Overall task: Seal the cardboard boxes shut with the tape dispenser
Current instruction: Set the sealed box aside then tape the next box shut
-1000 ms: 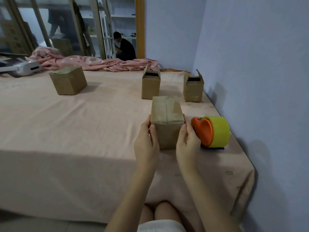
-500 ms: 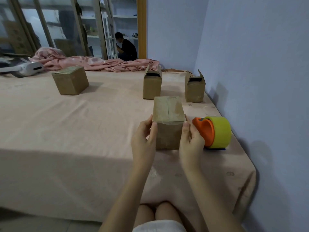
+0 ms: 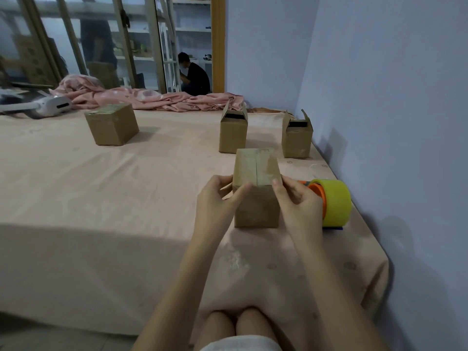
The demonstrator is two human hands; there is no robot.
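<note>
Hands on both sides of the nearest cardboard box (image 3: 256, 188): left hand (image 3: 216, 198) curls round its near-left top corner, thumb lying across the front face; right hand (image 3: 297, 201) grips the near-right corner, fingers bent over the edge. Box stands upright near the front right of the cloth-covered table (image 3: 114, 198), plain brown, top flaps closed and meeting along a centre seam. Tape dispenser (image 3: 331, 201), orange body with a yellow-green roll, rests just beside the box on the right, partly hidden by the right hand. Farther back, two open boxes (image 3: 233, 134) (image 3: 296, 138) stand with flaps up; a closed box (image 3: 111, 124) sits well apart at left. Pink fabric (image 3: 141, 97) is bunched along the far edge.
</note>
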